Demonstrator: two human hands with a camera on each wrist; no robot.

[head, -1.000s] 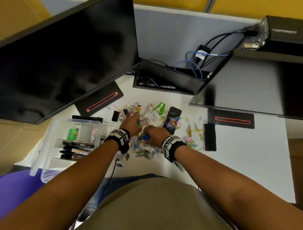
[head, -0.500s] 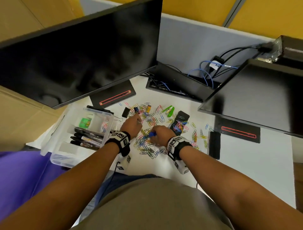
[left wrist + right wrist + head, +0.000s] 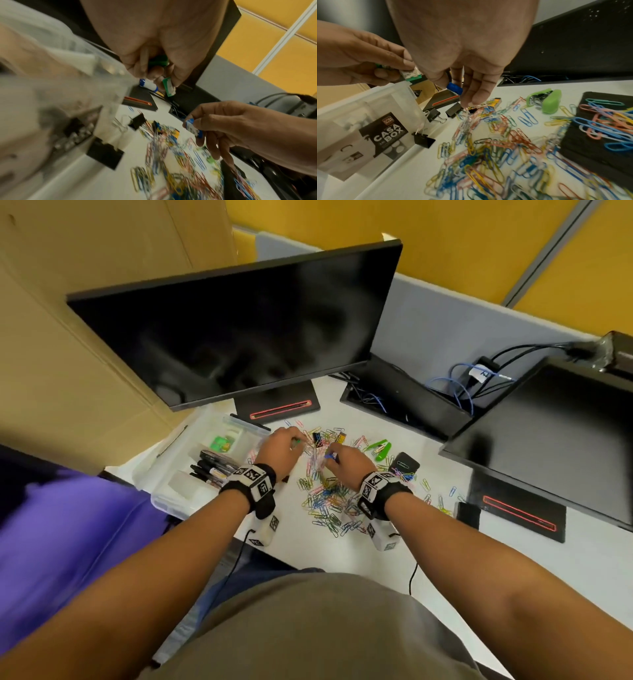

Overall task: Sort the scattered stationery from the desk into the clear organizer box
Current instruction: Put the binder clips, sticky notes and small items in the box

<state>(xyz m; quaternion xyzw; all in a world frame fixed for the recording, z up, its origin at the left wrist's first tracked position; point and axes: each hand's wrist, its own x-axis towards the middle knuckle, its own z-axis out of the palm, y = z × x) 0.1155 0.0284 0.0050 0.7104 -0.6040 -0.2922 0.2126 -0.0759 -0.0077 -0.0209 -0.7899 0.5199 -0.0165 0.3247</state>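
Note:
My left hand (image 3: 284, 445) pinches a small green box (image 3: 167, 86) just beside the far right corner of the clear organizer box (image 3: 191, 474), above the desk. A little to the right, my right hand (image 3: 342, 458) pinches a small blue box (image 3: 454, 88) over the pile of coloured paper clips (image 3: 325, 498). The organizer box (image 3: 368, 121) holds black markers (image 3: 212, 467) and a green item (image 3: 221, 444). Black binder clips (image 3: 423, 139) lie along its right wall. A green stapler (image 3: 544, 101) lies beyond the pile.
A black pad (image 3: 599, 135) with clips on it lies right of the pile. Two dark monitors (image 3: 239, 337) on black bases (image 3: 281, 405) overhang the back of the white desk (image 3: 496, 559). A cable tray (image 3: 404, 402) sits between them. A purple surface (image 3: 68, 542) lies left.
My left hand has drifted left toward the organizer box's corner with the green box. The right hand has lifted the blue box off the clip pile. My view has tilted up.

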